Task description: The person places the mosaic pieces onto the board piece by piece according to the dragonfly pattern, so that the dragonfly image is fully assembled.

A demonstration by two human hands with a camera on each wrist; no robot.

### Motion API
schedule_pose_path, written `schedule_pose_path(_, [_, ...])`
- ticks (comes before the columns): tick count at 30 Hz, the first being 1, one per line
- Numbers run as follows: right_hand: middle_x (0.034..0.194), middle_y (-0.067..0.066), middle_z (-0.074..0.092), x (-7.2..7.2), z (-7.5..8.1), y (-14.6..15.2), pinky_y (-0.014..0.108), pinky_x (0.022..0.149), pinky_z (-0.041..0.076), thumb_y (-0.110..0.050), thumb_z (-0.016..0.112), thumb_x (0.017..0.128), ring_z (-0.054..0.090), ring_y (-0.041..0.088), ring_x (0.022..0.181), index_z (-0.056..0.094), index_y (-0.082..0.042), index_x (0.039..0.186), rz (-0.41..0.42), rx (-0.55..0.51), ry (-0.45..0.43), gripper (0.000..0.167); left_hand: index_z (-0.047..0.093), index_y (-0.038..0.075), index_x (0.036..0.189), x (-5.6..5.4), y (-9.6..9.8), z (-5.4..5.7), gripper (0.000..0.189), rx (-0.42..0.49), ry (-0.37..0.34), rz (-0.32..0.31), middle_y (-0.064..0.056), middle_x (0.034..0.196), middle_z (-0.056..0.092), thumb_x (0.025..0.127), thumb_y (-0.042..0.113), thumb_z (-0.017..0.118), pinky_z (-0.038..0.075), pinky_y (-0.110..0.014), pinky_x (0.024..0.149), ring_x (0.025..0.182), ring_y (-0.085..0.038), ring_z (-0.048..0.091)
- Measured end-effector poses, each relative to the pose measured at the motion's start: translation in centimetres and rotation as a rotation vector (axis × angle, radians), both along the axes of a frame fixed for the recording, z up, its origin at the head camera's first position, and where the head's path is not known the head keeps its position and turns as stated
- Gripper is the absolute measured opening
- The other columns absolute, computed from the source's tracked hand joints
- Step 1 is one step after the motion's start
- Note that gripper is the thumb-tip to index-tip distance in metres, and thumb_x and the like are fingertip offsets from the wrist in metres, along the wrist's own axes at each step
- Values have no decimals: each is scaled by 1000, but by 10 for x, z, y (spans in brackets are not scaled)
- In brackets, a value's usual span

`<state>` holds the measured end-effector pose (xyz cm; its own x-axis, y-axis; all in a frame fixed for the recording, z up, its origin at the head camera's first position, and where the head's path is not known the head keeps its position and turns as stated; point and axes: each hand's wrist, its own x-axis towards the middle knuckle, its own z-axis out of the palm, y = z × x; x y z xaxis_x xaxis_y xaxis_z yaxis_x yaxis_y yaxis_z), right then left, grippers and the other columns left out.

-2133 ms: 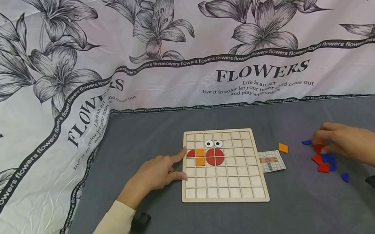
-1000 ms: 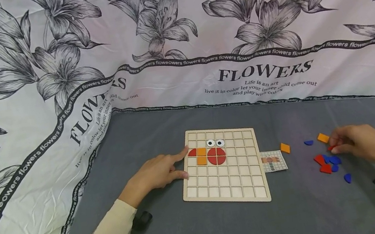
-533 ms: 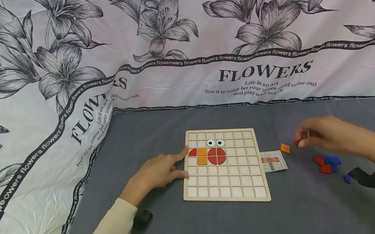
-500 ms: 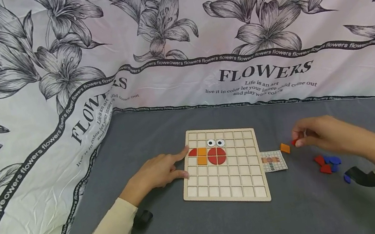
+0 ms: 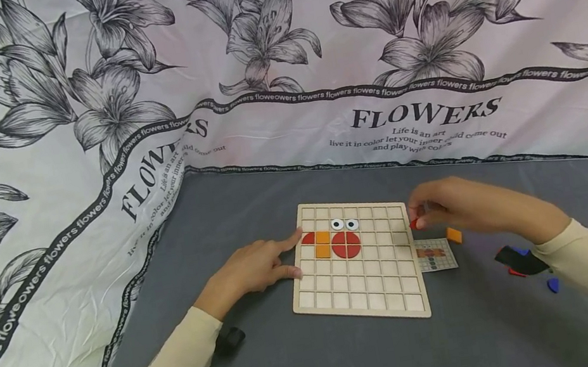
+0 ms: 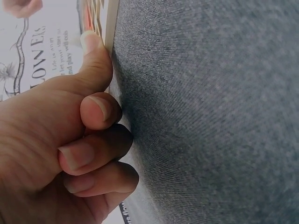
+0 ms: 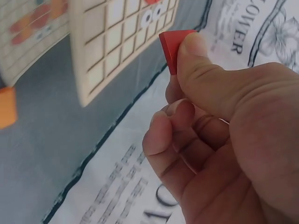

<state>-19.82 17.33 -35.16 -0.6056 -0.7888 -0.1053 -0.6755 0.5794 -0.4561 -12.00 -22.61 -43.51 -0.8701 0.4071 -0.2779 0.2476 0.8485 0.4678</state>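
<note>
The wooden grid board (image 5: 360, 292) lies flat, bearing a red circle of quarter pieces (image 5: 346, 244), two eye pieces (image 5: 345, 225), orange squares (image 5: 323, 245) and a red quarter piece (image 5: 308, 238). At its left edge my left hand (image 5: 252, 267) touches the frame with index finger and thumb; the left wrist view shows the other fingers (image 6: 100, 179) curled beneath. My right hand (image 5: 455, 203) pinches a small red tile (image 7: 175, 44), with a straight edge and sharp corner, between thumb and forefinger. It hovers beside the board's upper right edge.
A printed pattern card (image 5: 437, 256) lies against the board's right side, with an orange tile (image 5: 454, 236) near its corner. Farther right, red and blue tiles are partly hidden behind the right wrist's black strap (image 5: 521, 260); one blue tile (image 5: 553, 285) lies apart. Patterned cloth (image 5: 274, 132) stands behind.
My right hand picked the red tile from the loose pieces and carried it left, past the orange tile, to the board's right edge. The left hand stays at the board's left edge.
</note>
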Motion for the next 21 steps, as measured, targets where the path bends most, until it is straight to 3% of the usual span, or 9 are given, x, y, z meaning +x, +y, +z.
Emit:
schedule_pose_path(6, [103,-15,67,-4,-3,-32,30,77,53,-11,74,101,64,13,88,68,-25,105,69,0,-4,16,26,32,169,0,1,0,87,-19,12,-2,4,53,51,97,53,71,35,-30,49,45,-11,43])
schedule_pose_path(13, [107,-14,66,-10,-12,-69,31,76,52,-14,73,102,61,10,89,70,-24,107,138,-59,21,12,27,32,169,0,2,2,87,-13,0,2,4,53,53,97,52,72,36,-30,50,45,-11,44])
schedule_pose_path(21, [102,-11,65,-14,-24,-119,31,76,54,-16,76,100,61,14,86,72,-18,104,208,-100,7,6,28,32,169,-2,2,3,85,-33,4,-12,5,53,54,98,53,70,37,-30,50,45,-10,45])
